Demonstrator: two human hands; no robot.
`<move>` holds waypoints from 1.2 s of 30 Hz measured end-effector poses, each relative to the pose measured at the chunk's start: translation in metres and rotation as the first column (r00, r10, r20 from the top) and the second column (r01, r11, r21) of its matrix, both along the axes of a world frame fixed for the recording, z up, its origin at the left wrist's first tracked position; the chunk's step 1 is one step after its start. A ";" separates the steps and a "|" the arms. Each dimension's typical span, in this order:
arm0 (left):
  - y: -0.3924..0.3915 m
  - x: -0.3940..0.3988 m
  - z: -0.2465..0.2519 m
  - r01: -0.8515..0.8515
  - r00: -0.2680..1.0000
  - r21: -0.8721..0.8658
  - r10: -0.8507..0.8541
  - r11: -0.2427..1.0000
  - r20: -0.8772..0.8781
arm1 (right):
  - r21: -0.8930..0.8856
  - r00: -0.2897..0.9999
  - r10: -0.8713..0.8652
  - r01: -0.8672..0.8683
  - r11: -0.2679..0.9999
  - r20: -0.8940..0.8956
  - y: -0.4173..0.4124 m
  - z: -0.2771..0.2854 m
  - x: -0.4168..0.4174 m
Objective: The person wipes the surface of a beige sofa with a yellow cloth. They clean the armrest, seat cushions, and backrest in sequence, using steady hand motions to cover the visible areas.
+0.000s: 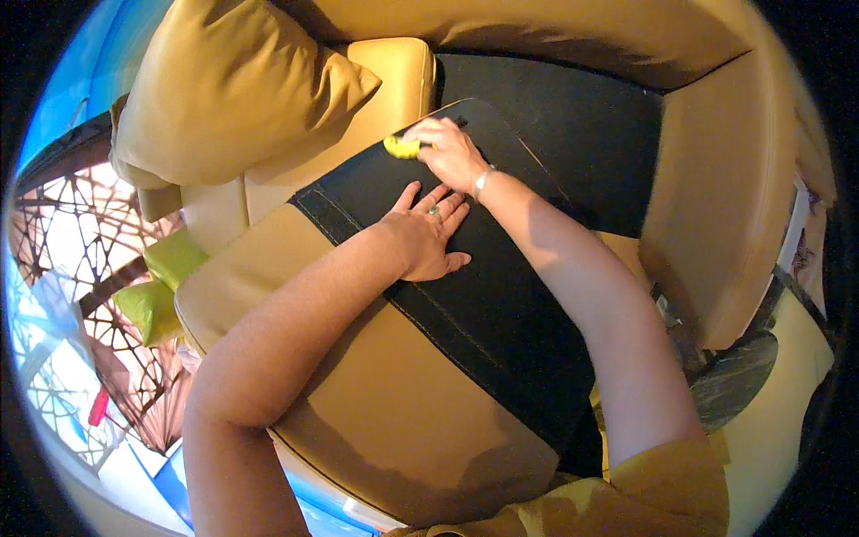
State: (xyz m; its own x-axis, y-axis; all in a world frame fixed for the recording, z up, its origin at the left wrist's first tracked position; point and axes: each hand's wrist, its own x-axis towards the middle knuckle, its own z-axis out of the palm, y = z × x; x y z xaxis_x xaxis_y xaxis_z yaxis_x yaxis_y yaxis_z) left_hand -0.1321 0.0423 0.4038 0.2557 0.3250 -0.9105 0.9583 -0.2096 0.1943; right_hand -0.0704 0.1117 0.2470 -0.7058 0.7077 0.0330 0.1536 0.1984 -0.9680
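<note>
My right hand grips a small yellow tool, perhaps a brush; its working end is hidden under the fingers. That hand is over the black fabric underside of a tan sofa cushion, near its far edge. Flat on the same black fabric, closer to me, rests my left hand, fingers spread and holding nothing. A stitched band runs along the border between black fabric and tan cover. The cushion lies tilted across the sofa seat.
A tan pillow leans at the upper left. Behind the cushion are the black sofa base, the backrest and the right armrest. Green cushions and a patterned rug are on the left.
</note>
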 end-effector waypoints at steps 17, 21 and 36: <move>0.002 -0.005 0.001 0.051 0.999 -0.016 -0.051 0.999 -0.012 | -0.125 0.989 -0.042 0.025 0.992 -0.142 -0.034 -0.014 0.098; 0.006 0.000 0.000 0.067 0.998 0.016 -0.067 0.998 0.020 | -0.173 0.979 -0.173 0.190 0.966 0.106 -0.011 -0.046 0.113; 0.001 -0.003 -0.001 0.030 0.999 0.051 -0.032 0.998 0.044 | 0.030 0.918 -0.328 0.330 0.943 0.221 0.016 -0.079 0.079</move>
State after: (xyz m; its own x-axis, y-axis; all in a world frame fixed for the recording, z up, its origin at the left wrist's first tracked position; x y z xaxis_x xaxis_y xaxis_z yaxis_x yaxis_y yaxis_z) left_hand -0.1349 0.0430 0.4029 0.3064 0.3617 -0.8805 0.9418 -0.2498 0.2251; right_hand 0.0088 0.1276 0.1678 -0.4218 0.9009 -0.1023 0.4175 0.0928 -0.9039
